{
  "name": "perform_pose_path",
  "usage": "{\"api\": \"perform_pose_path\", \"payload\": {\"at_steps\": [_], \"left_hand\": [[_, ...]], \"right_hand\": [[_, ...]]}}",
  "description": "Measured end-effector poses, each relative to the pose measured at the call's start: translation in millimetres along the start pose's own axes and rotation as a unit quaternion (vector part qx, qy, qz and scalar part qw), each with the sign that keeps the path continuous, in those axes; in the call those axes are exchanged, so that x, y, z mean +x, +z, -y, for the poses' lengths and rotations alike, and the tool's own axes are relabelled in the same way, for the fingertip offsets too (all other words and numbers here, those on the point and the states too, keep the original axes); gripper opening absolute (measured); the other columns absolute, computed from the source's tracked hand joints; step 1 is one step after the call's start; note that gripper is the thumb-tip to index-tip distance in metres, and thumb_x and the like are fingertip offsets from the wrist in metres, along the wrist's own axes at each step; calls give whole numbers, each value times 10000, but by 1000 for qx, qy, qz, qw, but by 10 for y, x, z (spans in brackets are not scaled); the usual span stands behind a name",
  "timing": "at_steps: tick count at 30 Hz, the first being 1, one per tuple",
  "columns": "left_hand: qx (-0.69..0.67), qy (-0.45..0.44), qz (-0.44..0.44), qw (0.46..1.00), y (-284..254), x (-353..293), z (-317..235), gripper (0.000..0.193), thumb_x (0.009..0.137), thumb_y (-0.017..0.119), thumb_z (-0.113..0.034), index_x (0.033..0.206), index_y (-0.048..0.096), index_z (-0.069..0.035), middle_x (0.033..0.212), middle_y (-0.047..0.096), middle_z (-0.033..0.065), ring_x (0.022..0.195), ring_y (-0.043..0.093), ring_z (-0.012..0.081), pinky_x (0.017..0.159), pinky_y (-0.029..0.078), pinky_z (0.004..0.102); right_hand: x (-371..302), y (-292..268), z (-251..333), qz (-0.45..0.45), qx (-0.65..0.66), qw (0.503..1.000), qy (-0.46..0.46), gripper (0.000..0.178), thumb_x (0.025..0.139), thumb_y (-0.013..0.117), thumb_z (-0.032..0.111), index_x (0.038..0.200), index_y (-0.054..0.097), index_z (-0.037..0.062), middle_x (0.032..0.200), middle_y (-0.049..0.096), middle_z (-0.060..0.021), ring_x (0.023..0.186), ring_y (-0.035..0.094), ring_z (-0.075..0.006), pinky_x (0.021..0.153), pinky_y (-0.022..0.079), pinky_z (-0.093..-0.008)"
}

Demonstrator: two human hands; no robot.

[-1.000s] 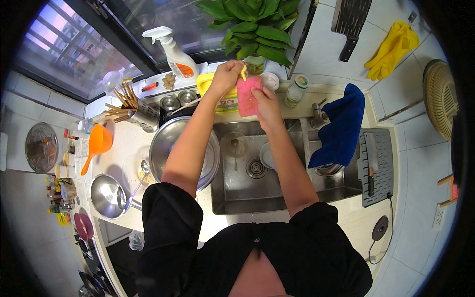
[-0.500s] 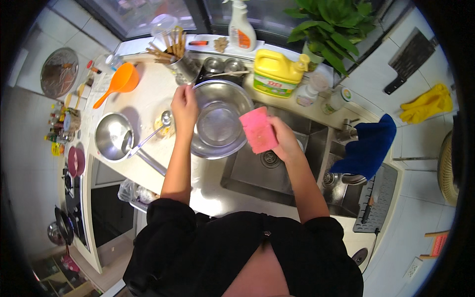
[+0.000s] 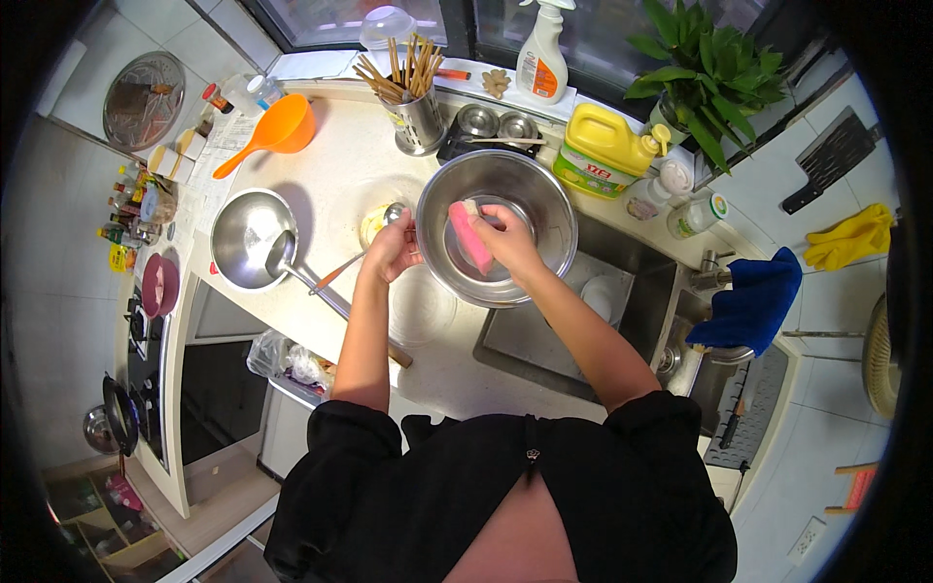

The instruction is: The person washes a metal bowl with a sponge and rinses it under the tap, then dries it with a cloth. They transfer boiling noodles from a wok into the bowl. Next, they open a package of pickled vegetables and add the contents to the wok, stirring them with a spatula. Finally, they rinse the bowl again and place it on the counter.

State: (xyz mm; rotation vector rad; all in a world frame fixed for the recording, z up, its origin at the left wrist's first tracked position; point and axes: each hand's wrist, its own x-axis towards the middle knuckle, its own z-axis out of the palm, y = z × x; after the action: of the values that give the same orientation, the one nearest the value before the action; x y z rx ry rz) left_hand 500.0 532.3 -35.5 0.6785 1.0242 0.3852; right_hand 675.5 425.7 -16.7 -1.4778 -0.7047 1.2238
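A pink sponge [image 3: 471,243] is pinched in my right hand [image 3: 505,241], over the inside of a round metal basin [image 3: 549,209]. My left hand [image 3: 394,249] grips the basin's left rim; its fingers partly disappear behind the edge. Close by that hand lies a spoon [image 3: 337,275] with its bowl end at a small dish of yellowish bits [image 3: 372,223]. Just below the basin, a faint round outline [image 3: 423,306] shows on the counter; whether it is a wet ring or a clear lid, I cannot tell.
Right of the basin is a sink [image 3: 535,350] with a white dish [image 3: 600,296]. Behind stand a yellow detergent jug [image 3: 598,151], a spray bottle [image 3: 542,63] and a chopstick holder [image 3: 418,121]. To the left are a metal wok with ladle [image 3: 243,228] and an orange scoop [image 3: 282,126].
The sponge in my right hand has moved left, from above the sink into the basin. My left hand has shifted down along the basin's left side and now holds the rim.
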Motion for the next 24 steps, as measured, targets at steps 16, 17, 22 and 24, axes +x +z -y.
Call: {"api": "perform_pose_path", "payload": {"at_steps": [16,17,22,24], "left_hand": [[50,98,88,990,1044,-578,400,247,908,331,-204,875,523,-52,764,537,25,673,483,104,607,405,247],[10,99,91,991,991,-582,404,257,911,323,-204,913,521,-39,817,553,48,723,512,123,643,431,265],[-82,50,141,985,1270,-851,511,289,918,335,-224,1033,484,-4,970,555,107,859,554,186,778,463,316],[-92,45,133,986,1264,-830,559,246,905,395,-223,980,498,-13,913,575,105,794,572,172,721,482,299]], "right_hand": [[-184,-217,-406,-150,-37,964,-214,294,797,596,215,1003,526,16,799,578,-55,666,541,-106,570,442,-265],[-666,-114,-91,-62,-104,981,-150,241,794,592,201,935,553,10,789,591,-67,685,552,-114,595,446,-278],[-633,-326,-104,-144,29,968,-204,220,784,593,183,932,578,21,717,591,-92,610,519,-118,568,427,-268],[-958,-307,67,-80,-68,979,-173,211,793,585,167,925,567,3,732,581,-55,643,513,-87,575,419,-246]]}}
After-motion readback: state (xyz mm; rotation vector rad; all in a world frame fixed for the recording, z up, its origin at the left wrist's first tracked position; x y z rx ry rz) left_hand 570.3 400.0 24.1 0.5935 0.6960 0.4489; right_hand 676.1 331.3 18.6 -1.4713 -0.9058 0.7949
